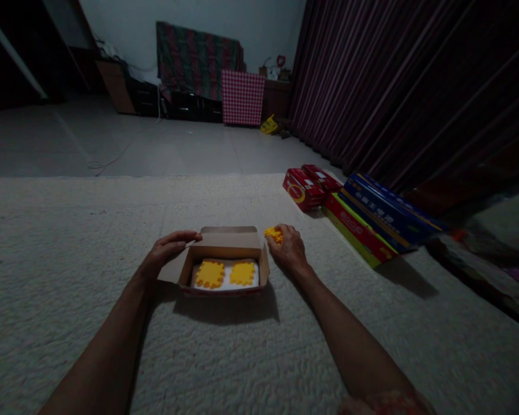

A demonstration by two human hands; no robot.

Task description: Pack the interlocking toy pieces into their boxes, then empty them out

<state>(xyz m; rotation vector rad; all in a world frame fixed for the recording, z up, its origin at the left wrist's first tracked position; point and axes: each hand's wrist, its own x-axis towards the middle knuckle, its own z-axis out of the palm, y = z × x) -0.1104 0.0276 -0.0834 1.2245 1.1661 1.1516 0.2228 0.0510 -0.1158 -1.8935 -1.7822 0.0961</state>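
Observation:
An open cardboard box [221, 293] sits on the pale quilted surface between my hands, its back flap [229, 237] raised. Two flat yellow notched square pieces, a left one [210, 274] and a right one [242, 274], lie side by side in it on something white. My left hand [166, 252] is at the box's left side flap, its fingers reaching the upper corner and the flap edge between fingers and thumb. Just right of the box, my right hand [289, 248] is closed around yellow notched pieces [274, 234], apparently stacked; the palm hides part of them.
Red boxes [303, 190] stand ahead to the right. Beside them a blue box [384, 210] rests against a red and yellow-green box [358, 230]. Beyond the quilted surface [90, 213] lies a tiled floor [190, 147], with a dark curtain [363, 86] along the right.

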